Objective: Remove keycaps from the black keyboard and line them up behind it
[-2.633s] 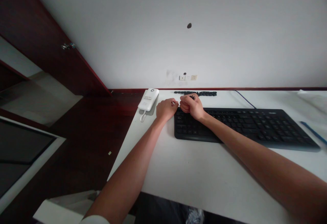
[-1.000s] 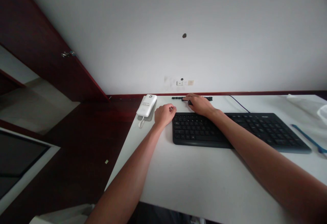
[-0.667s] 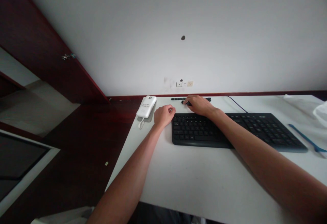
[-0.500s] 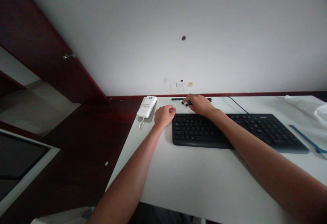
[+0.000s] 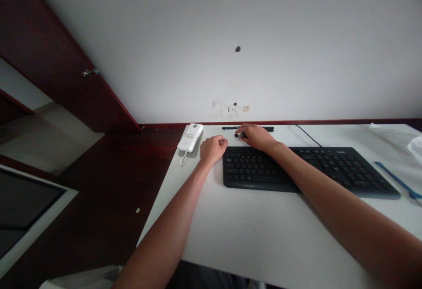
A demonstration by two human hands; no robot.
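Note:
A black keyboard (image 5: 260, 179) lies across the white table under my right forearm. Just past its upper left part, my right hand (image 5: 259, 137) is bent down over small black keycaps (image 5: 236, 135), its fingertips closed on one of them. A row of similar black pieces (image 5: 230, 127) runs along the table's far edge, partly hidden behind that hand. Beside the keyboard's upper left corner my left hand (image 5: 212, 149) rests with curled fingers; whatever is inside them is hidden. To its left lies a white power bank (image 5: 190, 138) with a short cable loop.
A blue tool (image 5: 395, 180), thin and long, lies right of the keyboard near a whitish plastic bag (image 5: 400, 139). The keyboard's cable (image 5: 308, 135) runs toward the wall (image 5: 296, 60), which has sockets (image 5: 239, 109). A dark red door (image 5: 82, 60) stands at left.
My right fingers have shifted slightly over the keycaps. My left hand holds its place, and the whole view has moved only a little.

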